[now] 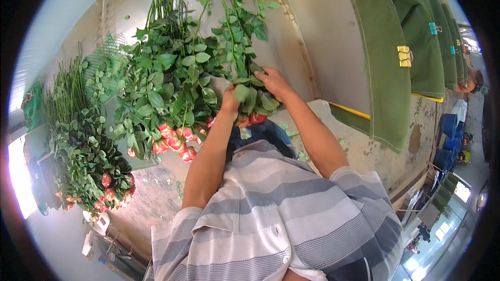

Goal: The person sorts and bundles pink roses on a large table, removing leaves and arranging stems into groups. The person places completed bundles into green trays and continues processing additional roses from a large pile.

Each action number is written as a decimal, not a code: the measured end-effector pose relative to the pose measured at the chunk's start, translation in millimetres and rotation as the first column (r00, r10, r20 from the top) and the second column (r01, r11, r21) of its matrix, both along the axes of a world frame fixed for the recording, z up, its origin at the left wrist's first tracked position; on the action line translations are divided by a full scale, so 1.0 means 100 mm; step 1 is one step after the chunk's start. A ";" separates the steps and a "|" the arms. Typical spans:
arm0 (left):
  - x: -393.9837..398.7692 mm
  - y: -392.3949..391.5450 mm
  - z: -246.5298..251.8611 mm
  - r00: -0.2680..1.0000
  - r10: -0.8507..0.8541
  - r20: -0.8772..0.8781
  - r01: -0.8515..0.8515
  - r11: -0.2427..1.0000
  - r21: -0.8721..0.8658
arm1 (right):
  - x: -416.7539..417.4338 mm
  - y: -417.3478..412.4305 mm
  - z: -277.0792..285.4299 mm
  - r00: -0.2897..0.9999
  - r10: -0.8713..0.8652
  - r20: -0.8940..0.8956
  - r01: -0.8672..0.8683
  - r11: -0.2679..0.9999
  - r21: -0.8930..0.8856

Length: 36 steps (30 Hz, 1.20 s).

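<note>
A small bunch of long-stemmed roses (239, 43) lies before me, stems pointing away and red blooms (256, 118) toward my waist. My left hand (229, 100) grips this bunch from its left side, fingers partly hidden by leaves. On the other side, my right hand (275, 82) holds the foliage, thumb and fingers at a leaf. Some leaves between the hands are blurred. Close by on the left rests a larger pile of roses (168, 66), its red and cream blooms (175, 140) overhanging the near edge.
Farther left lies another heap of roses (90, 144) beside green netting (105, 56). A metal-like panel (324, 27) rises on the right. Green cloth sheets (384, 58) with binder clips (404, 56) hang beyond it. Blue bins (449, 144) and a person (470, 82) are far right.
</note>
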<state>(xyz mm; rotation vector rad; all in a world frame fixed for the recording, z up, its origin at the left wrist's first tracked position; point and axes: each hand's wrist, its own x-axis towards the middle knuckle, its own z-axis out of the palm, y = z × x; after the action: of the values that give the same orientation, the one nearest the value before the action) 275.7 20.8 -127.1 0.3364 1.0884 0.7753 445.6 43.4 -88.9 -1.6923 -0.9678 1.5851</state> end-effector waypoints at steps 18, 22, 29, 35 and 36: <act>-0.05 0.03 0.18 0.996 -0.074 -0.040 0.079 0.988 0.136 | -0.02 -0.01 0.06 0.971 0.052 0.232 -0.069 0.996 0.065; -0.05 0.03 0.24 0.965 -0.243 -0.094 0.258 0.945 0.201 | -0.08 0.04 0.04 0.945 0.129 0.300 -0.156 0.986 0.066; -0.02 -0.01 -0.36 0.998 -0.001 0.064 -0.021 0.937 0.350 | -0.19 -0.02 0.12 0.971 -0.175 -0.165 0.198 0.971 0.133; 0.04 -0.05 -0.47 0.962 0.050 0.267 -0.101 0.978 0.182 | -0.17 -0.13 -0.06 0.921 0.004 0.389 -0.043 0.995 0.091; 0.14 -0.05 -0.32 0.989 0.043 0.141 -0.075 0.971 0.229 | -0.18 -0.16 -0.06 0.900 -0.013 0.435 -0.030 0.995 0.093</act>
<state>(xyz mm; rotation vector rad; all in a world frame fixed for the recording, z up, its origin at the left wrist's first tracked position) 289.3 15.9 -158.7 0.4457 0.8845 0.9692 427.5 27.3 -94.9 -2.0190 -1.2471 1.1570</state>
